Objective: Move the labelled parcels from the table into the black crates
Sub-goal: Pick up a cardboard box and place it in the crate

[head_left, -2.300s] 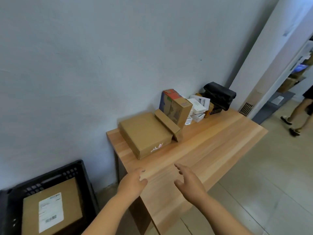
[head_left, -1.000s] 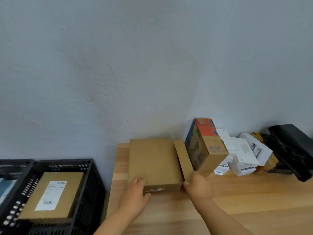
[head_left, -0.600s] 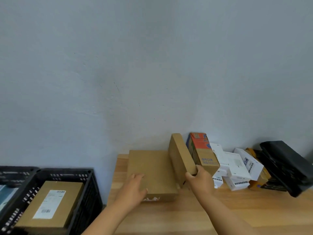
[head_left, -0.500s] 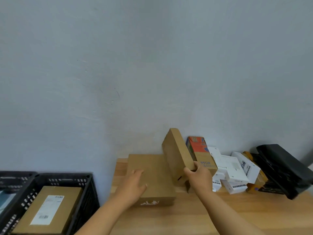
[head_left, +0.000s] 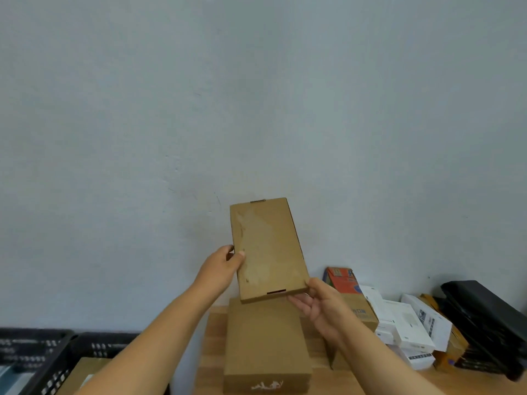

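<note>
You hold the flat brown parcel (head_left: 268, 249) raised at frame centre, above the table (head_left: 212, 352): your left hand (head_left: 221, 266) pinches its left edge, your right hand (head_left: 319, 303) grips its lower right corner. No label shows on the face towards you. This looks like a lift-and-inspect step; next, carry it to the black crate (head_left: 48, 354) at lower left.

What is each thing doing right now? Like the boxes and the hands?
Flat brown box: lifted off the table, held up in both hands.
Left hand: grips the box's left edge.
Right hand: holds the box's bottom right corner.
Big brown box: lying flat on the table, closed.
Black crate: on the floor, a brown parcel inside.
White boxes: piled by the wall.
</note>
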A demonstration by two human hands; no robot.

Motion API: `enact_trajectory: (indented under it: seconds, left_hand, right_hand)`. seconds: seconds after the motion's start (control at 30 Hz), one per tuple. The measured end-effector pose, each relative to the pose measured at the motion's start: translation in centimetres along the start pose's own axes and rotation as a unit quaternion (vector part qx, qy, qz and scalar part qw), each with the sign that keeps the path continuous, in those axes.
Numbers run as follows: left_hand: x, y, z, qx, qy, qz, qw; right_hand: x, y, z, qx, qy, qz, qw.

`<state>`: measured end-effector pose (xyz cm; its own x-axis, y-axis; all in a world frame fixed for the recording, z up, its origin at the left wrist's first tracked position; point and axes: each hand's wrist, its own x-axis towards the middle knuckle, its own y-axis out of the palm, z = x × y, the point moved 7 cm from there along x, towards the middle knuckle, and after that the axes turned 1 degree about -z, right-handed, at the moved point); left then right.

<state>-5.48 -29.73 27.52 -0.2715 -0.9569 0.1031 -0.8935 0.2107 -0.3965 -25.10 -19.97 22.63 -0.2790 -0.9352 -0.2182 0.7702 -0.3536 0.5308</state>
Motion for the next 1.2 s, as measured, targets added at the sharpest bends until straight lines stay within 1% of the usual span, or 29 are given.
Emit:
enact_trajectory:
  seconds: [0.07,0.13,0.2,0.27,0.3,0.33,0.37,0.47,0.53,0.6,0.67,0.7,0.8,0.87,0.97,1.07,1.2]
  left_hand:
    - [0.0,-1.5,-1.0,-0.057,0.002,-0.028,0.998]
    - [0.1,-2.7,-1.5,-0.091,0.003,-0.053,0.994]
    - [-0.1,-3.8,-1.8,-0.111,0.001,-0.068,0.991]
    - [-0.3,-4.7,-2.1,-0.116,0.008,-0.077,0.99]
    - [-0.4,-5.0,-2.4,-0.112,0.017,-0.08,0.99]
    - [-0.6,-5.3,-2.8,-0.107,0.03,-0.081,0.991]
    - [-0.9,-5.4,-3.1,-0.102,0.043,-0.079,0.991]
    - [-1.4,-5.6,-3.7,-0.098,0.073,-0.078,0.989]
    - [-1.6,-6.0,-3.7,-0.099,0.087,-0.088,0.987]
    - [-1.5,-6.6,-3.5,-0.076,0.097,-0.109,0.986]
    - [-1.5,-7.3,-3.5,-0.043,0.1,-0.129,0.986]
    - [-1.4,-7.5,-3.5,-0.047,0.096,-0.13,0.986]
    - [-1.3,-7.5,-3.2,-0.148,0.051,-0.104,0.982]
    - [-1.2,-7.3,-3.0,-0.197,0.023,-0.081,0.977]
    - [-1.0,-6.9,-3.1,-0.232,0.001,-0.051,0.971]
    - [-0.8,-6.6,-3.1,-0.258,-0.009,-0.043,0.965]
    - [-0.7,-6.5,-2.8,-0.253,0.015,-0.041,0.966]
  right_hand:
    - [0.1,1.2,0.2,0.023,0.0,0.025,0.999]
    - [0.3,2.1,0.6,-0.008,-0.013,0.036,0.999]
    - [0.4,2.7,1.6,-0.131,-0.048,0.025,0.99]
    - [0.4,3.2,3.2,-0.283,-0.096,-0.005,0.954]
    - [0.3,3.6,4.1,-0.337,-0.118,-0.014,0.934]
    - [0.2,4.1,4.9,-0.369,-0.134,-0.015,0.92]
    - [0.0,4.8,5.5,-0.381,-0.144,-0.01,0.913]
    - [-0.7,6.5,6.6,-0.378,-0.153,0.014,0.913]
    - [-1.2,7.5,6.9,-0.389,-0.16,0.024,0.907]
    - [-1.2,8.0,7.0,-0.395,-0.164,0.03,0.904]
    - [-1.2,8.4,7.0,-0.381,-0.159,0.036,0.91]
    - [-1.2,8.5,6.9,-0.365,-0.152,0.038,0.918]
    - [-1.1,8.6,6.5,-0.285,-0.129,0.039,0.949]
    - [-1.0,8.5,6.4,-0.243,-0.123,0.038,0.961]
    - [-1.0,8.8,6.5,-0.224,-0.128,0.047,0.965]
    - [-1.1,9.1,6.4,-0.234,-0.132,0.044,0.962]
    - [-0.8,8.8,6.1,-0.256,-0.132,0.042,0.957]
